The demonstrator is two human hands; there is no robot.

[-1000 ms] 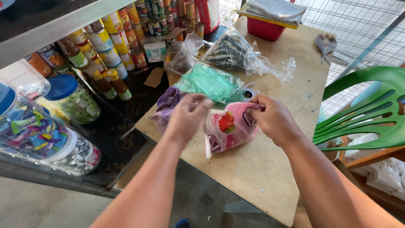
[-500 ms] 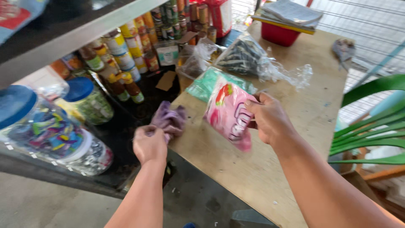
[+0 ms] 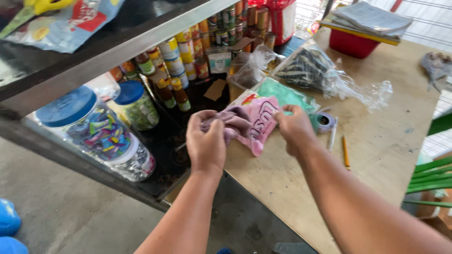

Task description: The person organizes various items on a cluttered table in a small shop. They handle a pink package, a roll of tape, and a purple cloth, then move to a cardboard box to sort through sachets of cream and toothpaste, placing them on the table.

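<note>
My left hand (image 3: pixel 206 141) grips a bunched purple cloth (image 3: pixel 229 120) just off the near left corner of the wooden table (image 3: pixel 376 155). Beside it, my right hand (image 3: pixel 294 128) pinches the top edge of a pink plastic packet (image 3: pixel 260 123), which hangs touching the cloth. Both are held above the table's edge. A green plastic packet (image 3: pixel 285 95) lies flat behind the pink one, and a small roll of tape (image 3: pixel 324 122) sits just right of my right hand.
A pen (image 3: pixel 332 136) and pencil (image 3: pixel 345 152) lie on the table. A clear bag of dark dried fish (image 3: pixel 314 70) and a red tub (image 3: pixel 354 42) stand farther back. Shelves at left hold cans (image 3: pixel 175 66) and blue-lidded candy jars (image 3: pixel 96 131). A green chair (image 3: pixel 431 178) stands at right.
My left hand picked up the purple cloth from the table corner and brought it to the pink packet. My right hand lowered the packet toward the left.
</note>
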